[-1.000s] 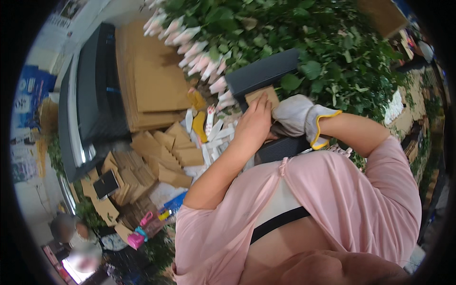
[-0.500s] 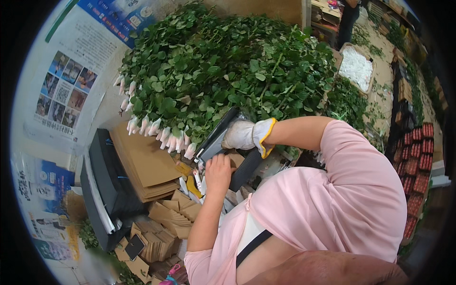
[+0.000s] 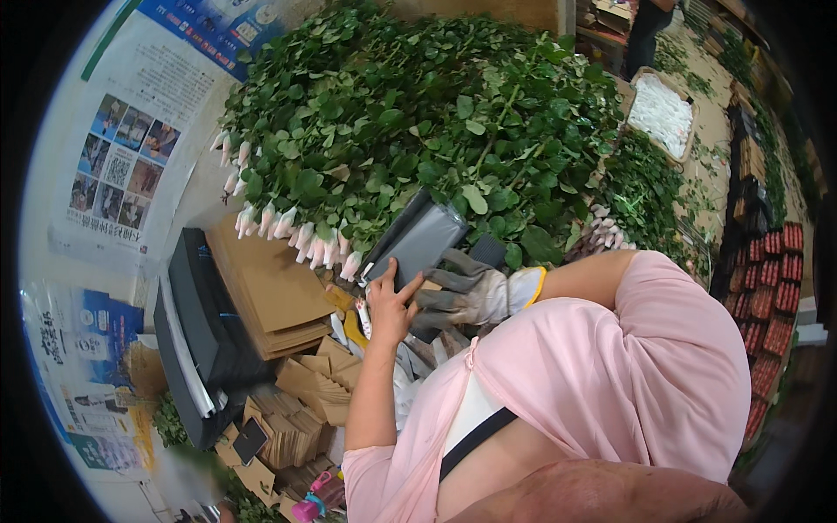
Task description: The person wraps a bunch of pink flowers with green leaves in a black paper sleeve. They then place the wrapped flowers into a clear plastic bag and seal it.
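Observation:
A dark grey folded sheet (image 3: 423, 240), with a glossy upper face, lies at the near edge of a big heap of leafy green stems (image 3: 392, 113). My bare left hand (image 3: 392, 303) rests on its near end, fingers spread. Beside its lower right edge is my right hand (image 3: 462, 289) in a soiled grey-white glove with a yellow cuff; its fingers are stretched apart and point left toward my left hand. Whether the glove touches the sheet I cannot tell. Pale pink flower buds in white sleeves (image 3: 323, 246) stick out along the heap's left front edge.
Flat brown cardboard sheets (image 3: 270, 292) and a black stack (image 3: 196, 331) stand at left, with smaller cardboard pieces (image 3: 283, 440) below. A yellow-and-white glove (image 3: 353, 329) lies near my left wrist. A white-filled basket (image 3: 661, 116) and a standing person (image 3: 647, 35) are at far right.
My right hand has come off the sheet's upper part and moved nearer, its fingers now spread. The sheet's broad grey face now shows. My left hand has shifted slightly left and its fingers have parted.

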Tool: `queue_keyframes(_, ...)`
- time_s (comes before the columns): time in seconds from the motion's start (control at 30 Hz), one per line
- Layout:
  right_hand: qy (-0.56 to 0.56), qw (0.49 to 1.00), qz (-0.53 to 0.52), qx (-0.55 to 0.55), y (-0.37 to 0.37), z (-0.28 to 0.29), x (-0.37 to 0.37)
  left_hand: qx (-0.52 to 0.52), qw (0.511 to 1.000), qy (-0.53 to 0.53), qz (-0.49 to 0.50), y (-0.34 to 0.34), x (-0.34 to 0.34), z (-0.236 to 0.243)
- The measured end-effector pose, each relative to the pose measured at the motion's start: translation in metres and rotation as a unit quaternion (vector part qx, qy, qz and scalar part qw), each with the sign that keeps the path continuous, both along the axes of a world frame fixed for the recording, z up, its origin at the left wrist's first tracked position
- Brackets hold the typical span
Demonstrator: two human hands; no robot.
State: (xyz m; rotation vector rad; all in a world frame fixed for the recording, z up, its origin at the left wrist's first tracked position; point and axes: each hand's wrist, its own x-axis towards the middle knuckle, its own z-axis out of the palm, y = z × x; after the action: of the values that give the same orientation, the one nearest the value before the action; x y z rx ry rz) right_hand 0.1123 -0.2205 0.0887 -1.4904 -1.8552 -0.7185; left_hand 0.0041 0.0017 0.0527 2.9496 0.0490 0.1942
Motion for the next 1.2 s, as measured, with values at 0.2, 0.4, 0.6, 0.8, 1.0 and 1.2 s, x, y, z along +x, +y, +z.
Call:
queue_keyframes(0.2, 0.101, 0.946, -0.044, -0.304, 0.09, -0.008, 0.01, -0.246, 0.96, 0.13, -0.026, 0.043, -0.001, 0.011)
queue_keyframes(0.4, 0.02, 0.933, -0.061, -0.354, 0.1, 0.007, 0.049, -0.309, 0.947, 0.086, 0.021, 0.021, 0.001, 0.032)
queue_keyframes(0.6, 0.008, 0.938, -0.011, -0.347, 0.113, 0.0, 0.066, -0.157, 0.971, -0.077, 0.164, -0.032, 0.004, -0.009)
queue_keyframes(0.8, 0.07, 0.85, -0.179, -0.49, 0.054, 0.039, 0.113, -0.127, 0.973, -0.109, 0.16, -0.031, 0.01, -0.004)
queue_keyframes(1.0, 0.047, 0.882, -0.328, -0.334, 0.009, 0.087, 0.093, -0.154, 0.949, -0.168, 0.217, -0.041, 0.008, -0.011)
queue_keyframes(1.2, 0.106, 0.869, -0.041, -0.482, 0.1, 0.001, 0.048, -0.096, 0.953, -0.129, 0.255, -0.034, 0.028, -0.022)
